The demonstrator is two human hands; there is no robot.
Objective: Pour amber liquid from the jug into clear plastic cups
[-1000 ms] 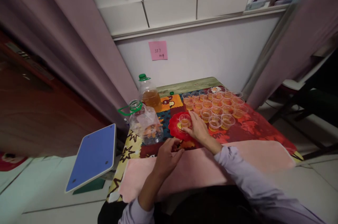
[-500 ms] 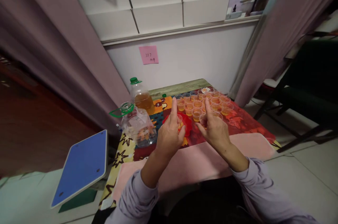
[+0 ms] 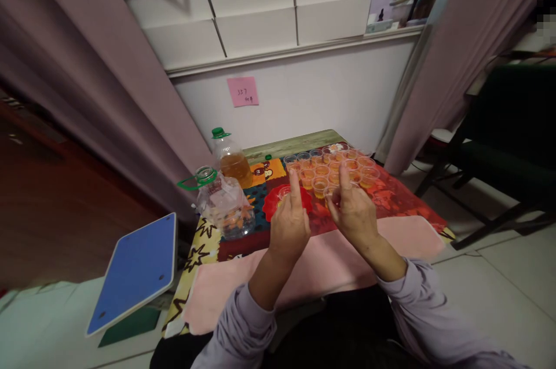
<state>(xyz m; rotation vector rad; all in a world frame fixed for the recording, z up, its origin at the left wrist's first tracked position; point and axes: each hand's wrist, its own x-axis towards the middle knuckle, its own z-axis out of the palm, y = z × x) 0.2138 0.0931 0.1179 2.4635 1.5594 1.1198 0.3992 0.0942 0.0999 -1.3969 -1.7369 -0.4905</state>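
My left hand [image 3: 290,224] is raised over the near side of a red scalloped dish [image 3: 273,207]. Its index finger points up and nothing shows in its grip. A clear plastic cup [image 3: 284,190] stands in the dish, partly hidden by that hand. My right hand [image 3: 355,212] is also up, index finger extended and thumb apart, holding nothing visible. It hovers in front of several clear cups [image 3: 320,186] of amber liquid set close together in rows. Some cups are covered by the fingers.
Left on the patterned tablecloth [image 3: 256,244] stand an uncapped clear jug [image 3: 230,212] and a green-capped jug [image 3: 237,169] with amber liquid. A loose green cap [image 3: 268,157] lies behind the dish. A pink cloth [image 3: 321,265] runs along the front edge; a blue board [image 3: 134,270] stands left.
My left hand has moved slightly right, uncovering more of the red dish and the cup in it. My right hand stays nearly in place. The view has shifted a little.
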